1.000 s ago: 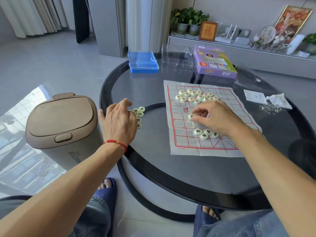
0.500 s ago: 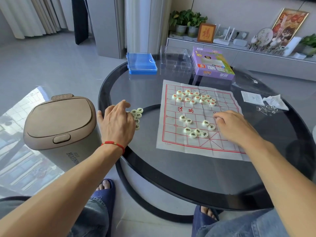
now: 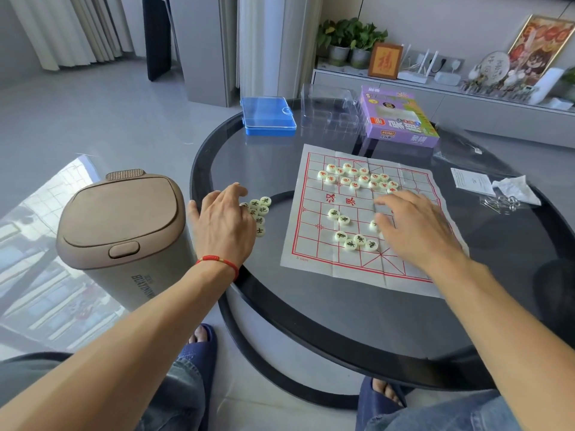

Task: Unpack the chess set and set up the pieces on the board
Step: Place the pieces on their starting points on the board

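A paper chess board (image 3: 314,244) with red lines lies on the round glass table (image 3: 311,309). Several red-lettered round pieces (image 3: 357,177) crowd its far rows. Several black-lettered pieces (image 3: 350,236) are scattered on its near half. Another heap of black-lettered pieces (image 3: 260,213) lies off the board to the left. My left hand (image 3: 224,225) rests flat beside that heap, fingers straight, covering part of it. My right hand (image 3: 413,228) hovers low over the board's right half with fingers spread, hiding a piece or two beneath it.
A blue plastic case (image 3: 268,115), a clear plastic tray (image 3: 329,112) and the purple game box (image 3: 398,118) stand at the table's far side. Paper slips (image 3: 473,181) and small metal hooks (image 3: 501,203) lie right. A beige lidded bin (image 3: 124,231) stands left of the table.
My right hand left a piece near the board's middle, swung to the right side, then spread its fingers over the pieces there. My left hand has stayed by the heap.
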A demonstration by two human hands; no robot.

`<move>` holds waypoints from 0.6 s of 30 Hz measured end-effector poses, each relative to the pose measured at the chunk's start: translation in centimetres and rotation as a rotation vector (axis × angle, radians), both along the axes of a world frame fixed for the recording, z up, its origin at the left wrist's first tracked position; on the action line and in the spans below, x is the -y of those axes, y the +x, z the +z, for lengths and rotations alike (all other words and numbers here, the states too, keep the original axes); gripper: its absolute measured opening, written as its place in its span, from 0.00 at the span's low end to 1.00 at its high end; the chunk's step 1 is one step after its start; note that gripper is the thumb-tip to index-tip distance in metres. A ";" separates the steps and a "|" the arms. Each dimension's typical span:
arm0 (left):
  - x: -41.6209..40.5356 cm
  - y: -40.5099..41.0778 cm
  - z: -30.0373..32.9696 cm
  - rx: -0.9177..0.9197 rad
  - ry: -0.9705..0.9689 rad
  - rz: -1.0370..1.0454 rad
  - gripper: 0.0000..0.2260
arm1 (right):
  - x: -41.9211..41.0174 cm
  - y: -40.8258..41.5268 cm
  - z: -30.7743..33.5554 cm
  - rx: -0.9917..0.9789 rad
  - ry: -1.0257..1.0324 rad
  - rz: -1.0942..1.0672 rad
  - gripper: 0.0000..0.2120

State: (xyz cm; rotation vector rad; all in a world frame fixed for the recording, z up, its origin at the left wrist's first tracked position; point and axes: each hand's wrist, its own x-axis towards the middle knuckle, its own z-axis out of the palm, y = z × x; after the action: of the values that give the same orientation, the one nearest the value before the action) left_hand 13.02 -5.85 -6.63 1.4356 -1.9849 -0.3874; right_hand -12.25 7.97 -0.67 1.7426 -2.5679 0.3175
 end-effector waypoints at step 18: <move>0.1 -0.1 0.0 -0.030 0.014 0.005 0.20 | 9.2 8.2 -1.2 0.069 -0.091 0.540 0.09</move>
State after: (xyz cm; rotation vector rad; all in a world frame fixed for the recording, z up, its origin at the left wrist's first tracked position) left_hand 12.88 -5.90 -6.64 1.4353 -1.9579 -0.4192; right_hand -4.07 -1.21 -1.87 2.3957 -2.0322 0.4993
